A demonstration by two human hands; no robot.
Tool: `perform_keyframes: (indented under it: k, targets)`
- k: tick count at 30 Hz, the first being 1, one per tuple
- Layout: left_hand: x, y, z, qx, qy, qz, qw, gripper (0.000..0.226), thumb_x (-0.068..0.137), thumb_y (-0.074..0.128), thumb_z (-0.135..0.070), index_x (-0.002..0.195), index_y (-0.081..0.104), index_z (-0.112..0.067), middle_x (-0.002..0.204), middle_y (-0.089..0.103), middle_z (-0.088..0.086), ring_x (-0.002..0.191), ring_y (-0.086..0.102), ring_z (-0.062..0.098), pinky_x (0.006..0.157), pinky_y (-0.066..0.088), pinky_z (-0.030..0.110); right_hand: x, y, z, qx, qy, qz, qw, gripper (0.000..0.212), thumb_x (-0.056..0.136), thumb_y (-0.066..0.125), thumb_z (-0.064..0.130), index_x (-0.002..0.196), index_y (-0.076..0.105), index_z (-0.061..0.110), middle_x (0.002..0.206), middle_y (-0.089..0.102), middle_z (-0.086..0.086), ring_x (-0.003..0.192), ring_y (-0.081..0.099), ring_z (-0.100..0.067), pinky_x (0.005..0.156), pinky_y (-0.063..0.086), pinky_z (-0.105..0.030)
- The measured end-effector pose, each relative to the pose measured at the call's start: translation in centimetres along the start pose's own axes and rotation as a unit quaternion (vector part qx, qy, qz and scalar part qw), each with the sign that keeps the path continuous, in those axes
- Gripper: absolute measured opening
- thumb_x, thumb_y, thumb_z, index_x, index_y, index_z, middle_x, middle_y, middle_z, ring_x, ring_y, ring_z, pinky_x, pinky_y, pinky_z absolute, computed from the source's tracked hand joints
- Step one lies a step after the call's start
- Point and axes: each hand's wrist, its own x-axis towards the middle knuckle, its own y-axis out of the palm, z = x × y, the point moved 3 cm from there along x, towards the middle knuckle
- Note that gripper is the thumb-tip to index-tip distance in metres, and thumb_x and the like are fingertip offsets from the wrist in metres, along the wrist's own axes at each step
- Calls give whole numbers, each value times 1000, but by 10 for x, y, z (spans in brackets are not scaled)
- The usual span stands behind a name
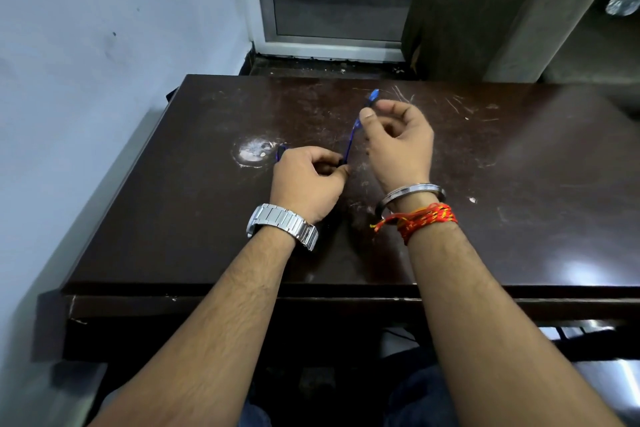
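Observation:
A thin blue object [352, 135], probably a pair of glasses with a long blue arm, is held above the dark brown table [519, 184]. My left hand [308, 180] grips its lower part with curled fingers, and a blue bit shows at the hand's far side [281, 151]. My right hand [398, 142] pinches the upper stretch of the blue arm between thumb and fingers. The blue tip [373, 95] sticks out past that hand. Most of the object is hidden inside my left hand.
The table top is scratched and has a white worn patch [254, 151] just left of my left hand. A pale wall runs along the left. Behind the table are a metal-framed door [332, 10] and a dark cabinet [485, 10].

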Motion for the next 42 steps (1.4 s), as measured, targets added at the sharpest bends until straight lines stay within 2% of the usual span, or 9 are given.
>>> perform_keyframes:
  k: [4, 10, 20, 25, 32, 34, 36, 39, 42]
  targets:
    - [1, -1, 1, -18, -20, -13, 1000, 18, 73, 80, -21, 67, 67, -31, 63, 66, -12, 57, 63, 5, 65, 55, 23, 9, -20, 4, -79, -4, -48, 996, 12, 82, 73, 22, 83, 62, 26, 75, 69, 2, 70, 69, -19, 75, 60, -44]
    - [1, -2, 2, -41, -36, -14, 998, 14, 73, 81, -18, 73, 69, -26, 71, 71, 0, 69, 73, 21, 73, 61, 38, 17, -46, -9, -346, 110, 47, 931, 12, 75, 72, 14, 81, 73, 5, 85, 72, -19, 81, 72, -34, 77, 62, -42]
    - [-1, -1, 1, -38, -40, -9, 998, 15, 72, 82, -19, 73, 69, -25, 73, 73, 1, 71, 73, 20, 75, 61, 38, 17, -47, -14, -405, 139, 71, 901, 25, 79, 75, 14, 100, 69, 2, 108, 68, -22, 89, 71, -37, 82, 60, -45]
    - [-1, 0, 2, -36, -39, -4, 999, 15, 71, 83, -20, 74, 69, -26, 73, 73, 0, 71, 73, 18, 75, 61, 37, 18, -48, -13, -433, 110, 49, 893, 24, 80, 74, 15, 101, 71, 4, 109, 68, -20, 96, 67, -33, 77, 53, -29]
    - [0, 1, 5, -32, -37, 2, 999, 14, 70, 83, -22, 76, 71, -25, 73, 73, -1, 70, 73, 17, 74, 61, 38, 19, -47, -14, -435, 86, 40, 895, 16, 82, 70, 13, 94, 72, 4, 102, 70, -17, 76, 58, -24, 69, 44, -23]
    - [1, 2, 6, -30, -36, 3, 999, 14, 70, 84, -23, 75, 71, -26, 71, 72, -4, 68, 72, 13, 70, 60, 33, 17, -44, -9, -406, 51, 27, 912, 5, 79, 69, 12, 80, 73, 9, 90, 71, -12, 74, 60, -22, 68, 45, -23]
    - [1, 2, 6, -16, -26, -3, 1000, 14, 69, 84, -26, 73, 71, -28, 67, 69, -10, 61, 66, 3, 62, 54, 23, 12, -37, -4, -355, 19, 37, 934, 13, 77, 72, 17, 64, 69, 19, 72, 69, 0, 70, 64, -16, 68, 50, -25]
    - [1, 3, 5, -2, -15, -2, 1000, 13, 70, 83, -26, 73, 71, -28, 66, 68, -12, 60, 63, 0, 59, 49, 17, 4, -20, -6, -211, 86, 103, 968, 22, 77, 79, 29, 61, 69, 18, 59, 68, 3, 60, 67, -15, 61, 57, -30]
    - [1, 2, 3, 8, -4, 7, 1000, 9, 72, 81, -21, 80, 75, -22, 73, 72, -10, 68, 68, 4, 65, 55, 22, -3, -3, -12, -92, 189, 185, 960, 26, 77, 81, 30, 69, 71, 8, 54, 65, -1, 48, 59, -11, 53, 53, -25]
